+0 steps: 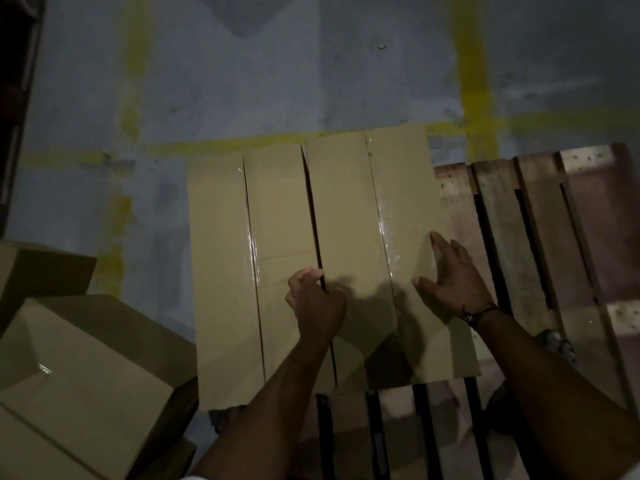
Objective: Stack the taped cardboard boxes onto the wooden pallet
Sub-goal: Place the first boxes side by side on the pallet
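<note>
Now two brown taped cardboard boxes (277,237) sit on the left end of the slatted wooden pallet (519,220) — left hand (317,303) hooks curled fingers into their gap, right hand (450,285) presses flat, fingers spread — probably squaring them.

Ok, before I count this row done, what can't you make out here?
Head view:
Left hand: fingertips hidden in the gap between left box and right box; grip unclear.
Pallet under both boxes: covered, seating unknown.
Floor boxes, lower left: cut by the frame edge, count unclear.
</note>
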{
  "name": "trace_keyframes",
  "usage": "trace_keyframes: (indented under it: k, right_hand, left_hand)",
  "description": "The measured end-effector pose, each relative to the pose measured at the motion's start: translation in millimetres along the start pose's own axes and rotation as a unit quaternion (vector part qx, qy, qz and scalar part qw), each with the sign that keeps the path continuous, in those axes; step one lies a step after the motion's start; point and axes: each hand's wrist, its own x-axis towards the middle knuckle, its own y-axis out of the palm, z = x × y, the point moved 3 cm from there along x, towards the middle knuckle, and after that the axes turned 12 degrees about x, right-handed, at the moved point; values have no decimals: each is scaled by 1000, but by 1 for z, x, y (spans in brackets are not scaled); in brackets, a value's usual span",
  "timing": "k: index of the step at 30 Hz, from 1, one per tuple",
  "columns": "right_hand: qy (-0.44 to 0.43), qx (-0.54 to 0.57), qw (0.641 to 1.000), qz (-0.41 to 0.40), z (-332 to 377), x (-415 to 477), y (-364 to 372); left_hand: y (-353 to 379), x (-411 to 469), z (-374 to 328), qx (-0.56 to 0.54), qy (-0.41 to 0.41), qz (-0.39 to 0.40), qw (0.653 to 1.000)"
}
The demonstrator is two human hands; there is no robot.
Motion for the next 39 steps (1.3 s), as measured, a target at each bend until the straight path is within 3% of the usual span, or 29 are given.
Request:
trace_keyframes:
  k: [4, 7, 18, 22, 25, 30, 35, 39]
  right_hand:
    - [-4, -5, 1000, 0, 1, -2, 3]
    - [-10, -15, 1000, 2, 1, -2, 3]
    - [19, -69, 994, 82, 1, -2, 5]
    - [5, -82, 996, 33, 1, -12, 8]
    - [-5, -98, 995, -11, 4, -42, 18]
    - [1, -191, 980, 53, 2, -120, 46]
    - [50, -153, 987, 25, 0, -183, 75]
    - [70, -147, 987, -1, -13, -190, 85]
  left_hand:
    - [0, -7, 0, 8, 12, -6, 1000]
    - [3, -20, -3, 37, 66, -22, 997]
    - [18, -35, 5, 225, 154, 54, 961]
    - [17, -38, 15, 268, 202, 75, 939]
    - [9, -56, 37, 270, 207, 77, 937]
    - [5, -95, 78, 253, 192, 90, 944]
    - [9, -133, 122, 310, 281, 139, 898]
    - [6, -133, 131, 337, 312, 106, 882]
